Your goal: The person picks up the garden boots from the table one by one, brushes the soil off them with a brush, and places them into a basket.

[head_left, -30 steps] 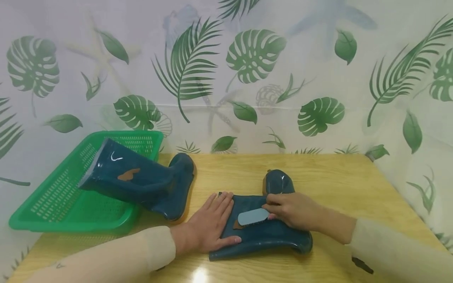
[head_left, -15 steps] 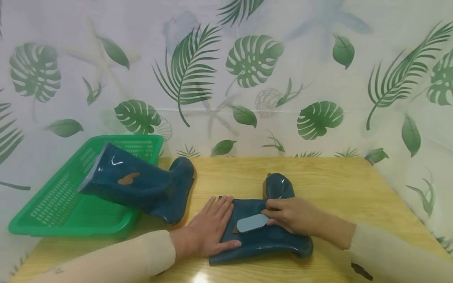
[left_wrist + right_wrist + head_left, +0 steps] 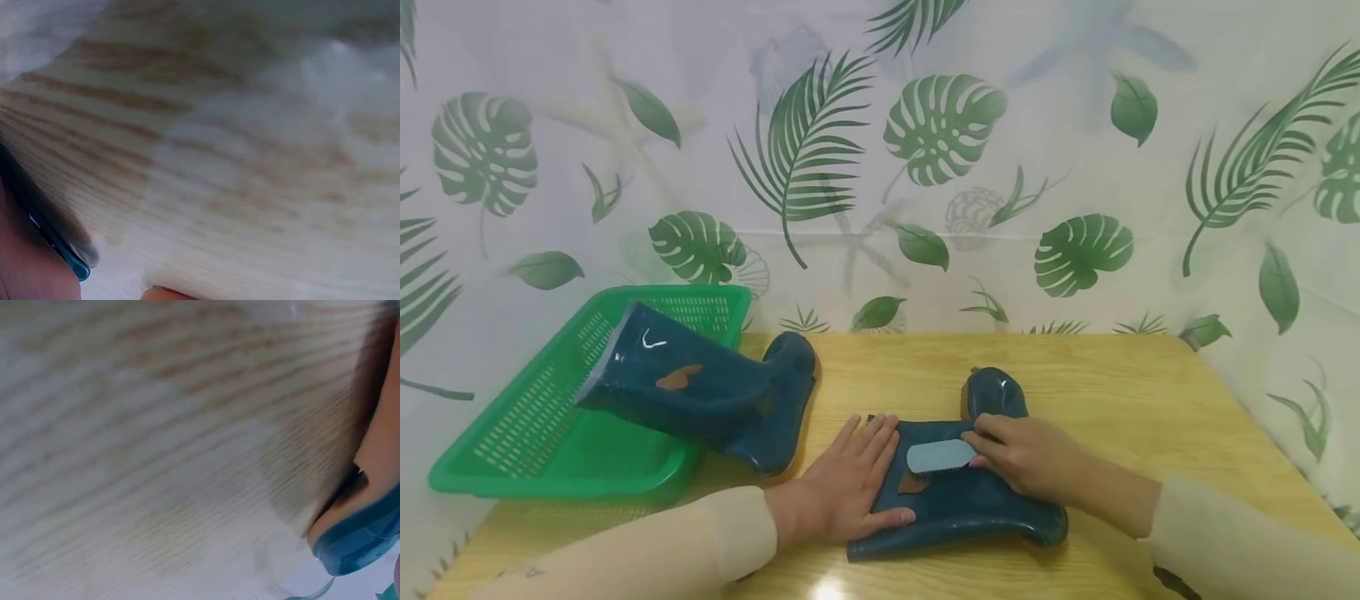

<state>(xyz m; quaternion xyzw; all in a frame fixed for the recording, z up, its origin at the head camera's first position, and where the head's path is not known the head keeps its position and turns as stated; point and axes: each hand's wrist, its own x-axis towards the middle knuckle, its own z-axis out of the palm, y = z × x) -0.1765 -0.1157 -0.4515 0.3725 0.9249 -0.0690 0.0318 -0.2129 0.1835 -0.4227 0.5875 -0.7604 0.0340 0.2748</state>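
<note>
A dark blue rubber boot (image 3: pixel 958 512) lies on its side on the table, its shaft toward the left. My left hand (image 3: pixel 850 483) rests flat on the shaft's end, fingers straight. With curled fingers my right hand (image 3: pixel 1026 454) grips a light blue brush (image 3: pixel 938 456), bristles facing down on the shaft. Just below the brush shows a brown patch (image 3: pixel 913 483). In the left wrist view the boot's edge (image 3: pixel 56 244) appears beside part of the hand; the right wrist view catches the boot's blue end (image 3: pixel 362 540) and its tan sole.
To the left, a second blue boot (image 3: pixel 700 379) with a brown patch leans over the rim of a green plastic basket (image 3: pixel 561 485). Both share the wooden table (image 3: pixel 1120 392). Behind it hangs a leaf-patterned cloth (image 3: pixel 820 275).
The brush has moved a little toward the far side of the shaft, uncovering more of the brown patch. My left hand stays in place on the boot.
</note>
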